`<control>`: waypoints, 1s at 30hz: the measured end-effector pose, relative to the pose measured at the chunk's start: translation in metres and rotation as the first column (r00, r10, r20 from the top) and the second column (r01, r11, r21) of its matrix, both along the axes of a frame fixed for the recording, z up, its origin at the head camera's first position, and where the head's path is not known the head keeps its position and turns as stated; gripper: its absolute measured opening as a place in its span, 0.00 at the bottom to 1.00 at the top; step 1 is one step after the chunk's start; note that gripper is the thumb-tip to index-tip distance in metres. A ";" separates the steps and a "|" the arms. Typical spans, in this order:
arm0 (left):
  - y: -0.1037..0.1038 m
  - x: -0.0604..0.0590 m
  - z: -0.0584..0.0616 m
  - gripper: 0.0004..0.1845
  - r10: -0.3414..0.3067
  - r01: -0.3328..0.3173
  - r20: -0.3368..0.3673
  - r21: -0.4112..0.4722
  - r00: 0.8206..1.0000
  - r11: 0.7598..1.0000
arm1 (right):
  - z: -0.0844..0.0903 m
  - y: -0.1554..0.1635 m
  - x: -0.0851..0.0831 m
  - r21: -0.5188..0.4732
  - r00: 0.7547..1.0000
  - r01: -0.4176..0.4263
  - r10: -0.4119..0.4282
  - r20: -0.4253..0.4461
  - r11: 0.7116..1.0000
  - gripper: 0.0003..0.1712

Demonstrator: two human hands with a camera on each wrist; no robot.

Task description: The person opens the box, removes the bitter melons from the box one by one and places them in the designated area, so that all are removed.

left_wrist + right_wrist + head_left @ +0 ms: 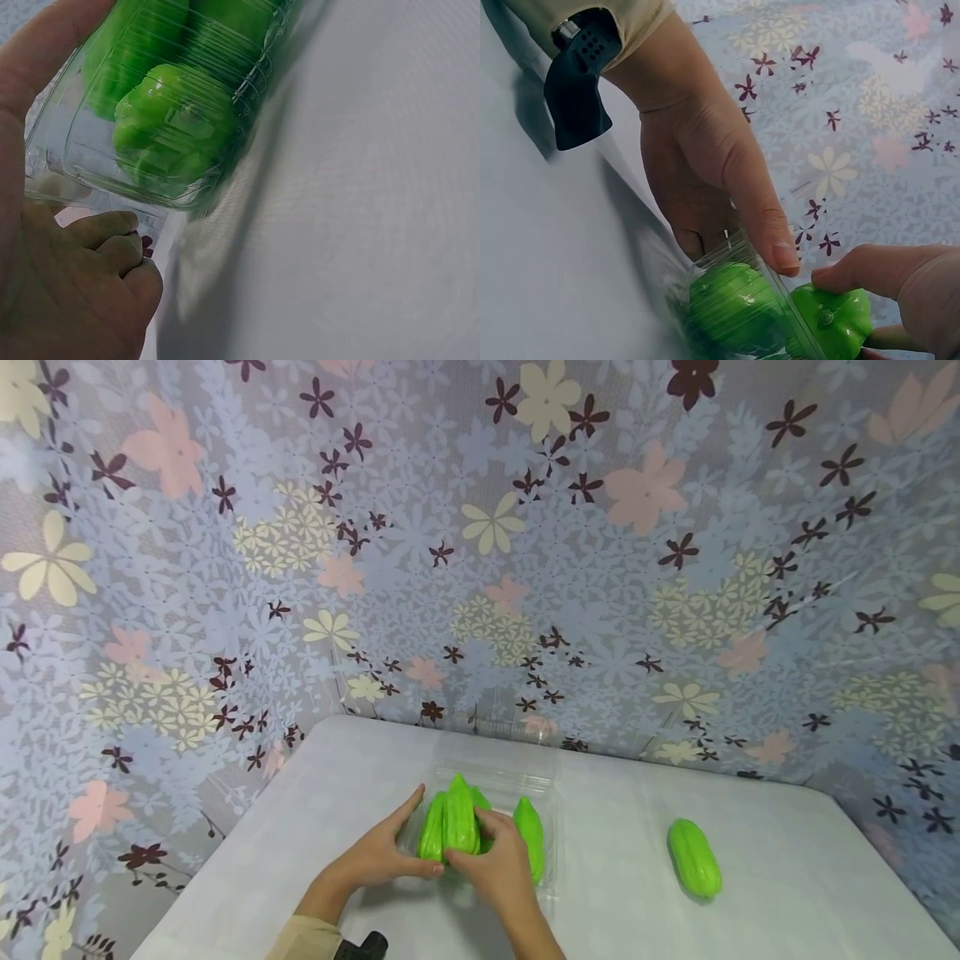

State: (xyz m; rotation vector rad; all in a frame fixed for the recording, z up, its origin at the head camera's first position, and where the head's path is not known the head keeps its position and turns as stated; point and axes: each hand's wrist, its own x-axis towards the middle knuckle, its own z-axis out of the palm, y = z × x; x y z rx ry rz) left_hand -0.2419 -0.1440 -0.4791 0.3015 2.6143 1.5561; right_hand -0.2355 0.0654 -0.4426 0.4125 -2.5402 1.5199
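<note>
A clear plastic container (546, 781) stands on the white table (787, 893) with several ridged green gourds in it, one at its right side (531, 833). My left hand (408, 847) grips the container's left edge, thumb on the rim and fingers curled below, as the left wrist view shows of this hand (90, 285) and container (150, 176). My right hand (468, 841) pinches one green gourd (459, 817) by its near end over the container; in the right wrist view that hand (885, 279) holds the gourd (834, 319) beside the left hand (705, 172).
One more green gourd (693, 857) lies loose on the table to the right. Flower-patterned walls (480, 568) close in the table at the back and both sides. A black wrist mount (577, 82) sits on the left forearm.
</note>
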 end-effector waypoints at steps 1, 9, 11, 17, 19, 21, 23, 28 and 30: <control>0.000 0.000 0.000 0.65 0.001 -0.001 0.002 0.001 1.000 1.000 | 0.001 0.000 0.000 -0.012 1.000 -0.002 0.002 0.011 1.000 0.41; -0.001 -0.001 0.000 0.65 0.001 -0.001 0.002 0.002 1.000 1.000 | 0.006 0.005 0.000 -0.104 0.996 -0.002 0.011 0.090 0.995 0.42; -0.001 -0.001 0.000 0.65 0.000 0.000 0.002 -0.003 1.000 1.000 | 0.010 0.007 0.001 -0.117 0.994 0.005 0.008 0.106 0.993 0.41; -0.001 -0.001 0.000 0.64 0.001 -0.001 0.006 -0.007 1.000 1.000 | 0.022 0.017 0.002 -0.122 0.986 0.042 -0.021 0.168 0.992 0.42; -0.001 -0.001 0.000 0.64 0.000 0.000 0.006 -0.005 1.000 1.000 | 0.026 0.020 0.002 -0.141 0.985 0.046 -0.021 0.170 0.989 0.43; -0.001 -0.001 0.000 0.64 -0.002 0.002 0.004 -0.003 1.000 1.000 | 0.028 0.024 0.002 -0.159 0.987 0.049 -0.023 0.162 0.986 0.43; 0.000 -0.001 0.000 0.64 -0.004 0.004 0.002 -0.002 1.000 1.000 | 0.030 0.026 0.001 -0.166 0.988 0.054 -0.029 0.151 0.985 0.43; -0.001 -0.001 0.000 0.63 -0.006 0.006 0.001 0.002 1.000 1.000 | 0.032 0.033 -0.001 -0.203 0.989 0.065 -0.037 0.140 0.977 0.42; -0.001 -0.001 -0.001 0.64 -0.006 0.006 0.004 0.005 1.000 1.000 | 0.033 0.035 -0.001 -0.219 0.989 0.067 -0.036 0.143 0.973 0.42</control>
